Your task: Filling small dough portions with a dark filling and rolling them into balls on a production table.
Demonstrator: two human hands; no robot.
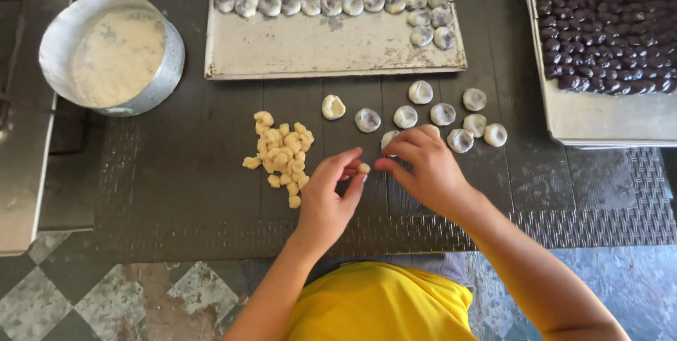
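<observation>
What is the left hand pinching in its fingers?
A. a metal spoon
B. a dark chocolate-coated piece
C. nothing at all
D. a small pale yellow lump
D: the left hand pinches a small pale yellow lump at its fingertips, the same colour as the pile of yellow lumps lying beside it on the dark mat.

Soft even daylight, faint shadows, sharp

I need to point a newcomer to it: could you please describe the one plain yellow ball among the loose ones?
Below the middle tray, loose balls lie on the dark mat. The leftmost ball, nearest the heap of small yellow pieces, is plain pale yellow; its neighbours show dark patches.
</observation>
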